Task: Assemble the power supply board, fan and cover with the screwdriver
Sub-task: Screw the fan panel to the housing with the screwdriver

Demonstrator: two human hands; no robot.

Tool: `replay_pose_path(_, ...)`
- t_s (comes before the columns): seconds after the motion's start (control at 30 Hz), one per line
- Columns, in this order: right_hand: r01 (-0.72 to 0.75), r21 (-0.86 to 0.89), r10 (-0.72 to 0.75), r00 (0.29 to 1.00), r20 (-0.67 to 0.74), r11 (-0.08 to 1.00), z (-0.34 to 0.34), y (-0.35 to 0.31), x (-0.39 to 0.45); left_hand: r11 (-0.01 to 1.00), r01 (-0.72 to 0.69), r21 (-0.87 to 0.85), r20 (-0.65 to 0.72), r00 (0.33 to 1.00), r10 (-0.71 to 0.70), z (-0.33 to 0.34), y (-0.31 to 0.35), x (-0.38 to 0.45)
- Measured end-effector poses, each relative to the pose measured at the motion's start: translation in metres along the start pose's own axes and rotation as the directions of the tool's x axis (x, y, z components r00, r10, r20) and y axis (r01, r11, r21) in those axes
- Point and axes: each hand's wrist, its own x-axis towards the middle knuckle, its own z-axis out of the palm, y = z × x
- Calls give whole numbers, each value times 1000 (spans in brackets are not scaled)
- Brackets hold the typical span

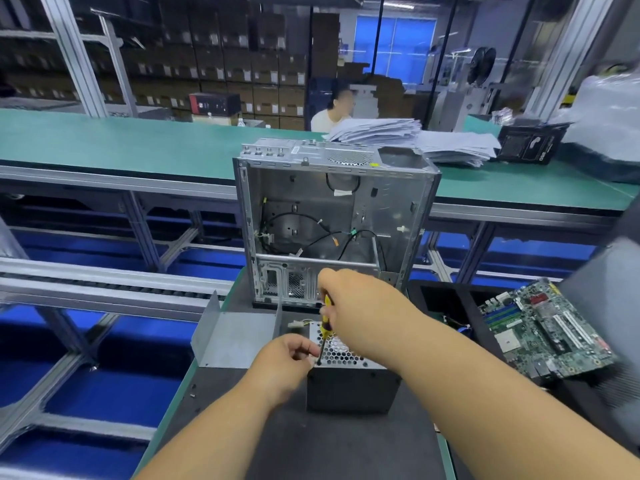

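- Nearest the camera, two bare forearms reach forward over a dark mat [294, 445] edged in green.
- On that mat sits the power supply [349, 389], a dark metal box with a honeycomb grille on top; wires with a white plug leave its far side.
- Left hand [287, 362] rests at the box's near-left top corner, its fingers curled and pinching near the screwdriver tip; whether they hold a screw cannot be told.
- Right hand [360, 306] grips the handle of the screwdriver [325, 327], yellow and black, held nearly upright with its tip on the grille's left corner.
- Just left of the box lies the cover [235, 337], a bent grey metal sheet with one side turned up.
- To the right, a green motherboard [543, 327] lies tilted in a black tray [446, 306].
- Beyond the hands stands an open computer case [332, 223], upright, with black cables loose inside.
- Left of the mat runs a roller conveyor [104, 285] over blue flooring.
- Farther back, a long green bench [138, 143] carries stacks of paper [415, 140] and a black box [530, 143].
- Behind the bench a person [332, 112] sits before shelves of cardboard cartons [225, 64].
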Motion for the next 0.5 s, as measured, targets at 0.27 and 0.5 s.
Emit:
replay_pose_path(0.27,-183,-169,176,983,-52,969,2,-8,8,1000,-2,3,-2,1000,2,-1,-1,-5)
replay_pose_path(0.5,5,225,5,999,-44,974,7,-7,-9,1000,-15,-11,-13,1000,15,1,-3,-4)
